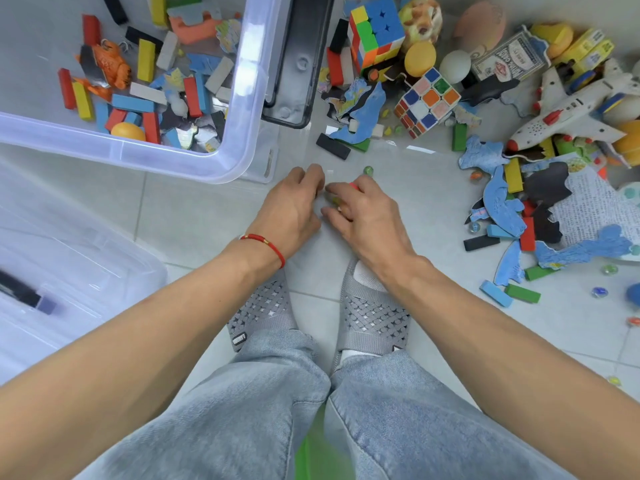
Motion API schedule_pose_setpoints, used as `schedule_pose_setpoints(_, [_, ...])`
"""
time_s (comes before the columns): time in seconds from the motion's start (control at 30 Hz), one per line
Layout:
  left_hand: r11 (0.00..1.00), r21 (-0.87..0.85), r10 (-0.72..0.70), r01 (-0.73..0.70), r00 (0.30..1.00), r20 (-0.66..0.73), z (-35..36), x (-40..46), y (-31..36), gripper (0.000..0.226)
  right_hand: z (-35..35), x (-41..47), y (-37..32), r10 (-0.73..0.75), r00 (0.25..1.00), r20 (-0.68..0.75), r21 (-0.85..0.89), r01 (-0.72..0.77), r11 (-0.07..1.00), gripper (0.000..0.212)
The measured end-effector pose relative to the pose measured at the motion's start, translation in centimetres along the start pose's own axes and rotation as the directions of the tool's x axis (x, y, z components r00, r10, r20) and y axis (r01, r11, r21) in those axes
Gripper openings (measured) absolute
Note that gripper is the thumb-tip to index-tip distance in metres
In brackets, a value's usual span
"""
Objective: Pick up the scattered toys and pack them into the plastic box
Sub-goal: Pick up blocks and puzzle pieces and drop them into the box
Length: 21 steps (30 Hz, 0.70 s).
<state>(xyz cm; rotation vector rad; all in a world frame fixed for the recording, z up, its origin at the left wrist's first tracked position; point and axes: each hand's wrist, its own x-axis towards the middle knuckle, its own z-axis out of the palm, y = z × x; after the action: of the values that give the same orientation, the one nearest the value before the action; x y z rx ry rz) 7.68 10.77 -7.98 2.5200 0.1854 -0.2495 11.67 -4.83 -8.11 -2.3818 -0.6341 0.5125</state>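
My left hand (pixel 294 209) and my right hand (pixel 365 216) meet low over the tiled floor just ahead of my feet. My right hand has its fingers curled round small toys: a red piece shows at its knuckles and a yellowish marble (pixel 336 201) under the fingers. My left hand's fingers curl down beside them, and their tips are hidden. A green marble (pixel 367 170) lies just beyond my right hand. The clear plastic box (pixel 221 161) stands at the upper left, holding coloured blocks (pixel 145 60), puzzle pieces and an orange toy (pixel 109 65).
Scattered toys fill the right side: two puzzle cubes (pixel 427 100), a white toy plane (pixel 568 112), blue puzzle pieces (pixel 502 206), blocks and marbles (pixel 599 292). A clear lid (pixel 69 258) lies at the lower left. A black tray (pixel 304 64) sits next to the box.
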Motion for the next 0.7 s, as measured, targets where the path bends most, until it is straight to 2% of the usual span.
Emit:
schedule_pose_setpoints(0.1, [0.965, -0.163, -0.215, 0.204, 0.975, -0.052, 0.2, -0.6, 0.0, 0.044, 0.7, 0.6, 0.0, -0.100, 0.992, 0.074, -0.224, 0.114, 0.968, 0.019])
schedule_pose_setpoints(0.17, [0.919, -0.265, -0.309, 0.293, 0.951, -0.022, 0.0, -1.0, 0.2, 0.046, 0.4, 0.7, 0.0, -0.132, 0.989, 0.073, -0.259, 0.146, 0.955, 0.017])
schedule_pose_setpoints(0.23, [0.831, -0.384, -0.412, 0.402, 0.909, 0.061, -0.2, -1.1, 0.5, 0.044, -0.5, 0.5, -0.2, -0.150, 0.988, -0.023, -0.226, 0.141, 0.964, 0.016])
schedule_pose_setpoints(0.33, [0.559, -0.609, -0.573, 0.563, 0.793, 0.207, -0.6, -0.5, 1.5, 0.033, -1.7, 0.8, 0.5, -0.099, 0.974, -0.206, -0.224, 0.051, 0.973, 0.015])
schedule_pose_setpoints(0.4, [0.348, -0.674, -0.640, 0.652, 0.690, 0.338, -1.2, 0.0, 2.6, 0.034, -1.7, 1.4, 1.6, -0.042, 0.981, -0.191, -0.299, -0.018, 0.954, 0.014])
schedule_pose_setpoints(0.5, [0.087, -0.705, -0.604, 0.704, 0.600, 0.525, -2.4, 0.3, 3.9, 0.035, -1.2, 1.7, 2.6, -0.076, 0.992, -0.102, -0.381, 0.032, 0.924, 0.011])
schedule_pose_setpoints(0.57, [-0.019, -0.698, -0.548, 0.716, 0.576, 0.606, -3.0, 0.0, 4.2, 0.031, -1.2, 1.7, 3.1, -0.067, 0.994, -0.089, -0.341, 0.033, 0.939, 0.009])
schedule_pose_setpoints(0.63, [-0.062, -0.685, -0.502, 0.726, 0.571, 0.650, -3.7, -0.2, 4.8, 0.025, -1.6, 1.6, 3.1, 0.050, 0.992, -0.116, -0.205, -0.073, 0.976, 0.009])
schedule_pose_setpoints(0.67, [-0.053, -0.681, -0.471, 0.730, 0.583, 0.662, -4.3, -0.3, 5.5, 0.022, -2.1, 1.7, 2.8, 0.171, 0.977, -0.130, -0.068, -0.181, 0.981, 0.008])
schedule_pose_setpoints(0.7, [-0.037, -0.678, -0.446, 0.734, 0.595, 0.668, -5.0, -0.4, 6.3, 0.020, -2.8, 1.7, 2.3, 0.333, 0.936, -0.112, 0.162, -0.314, 0.936, 0.006])
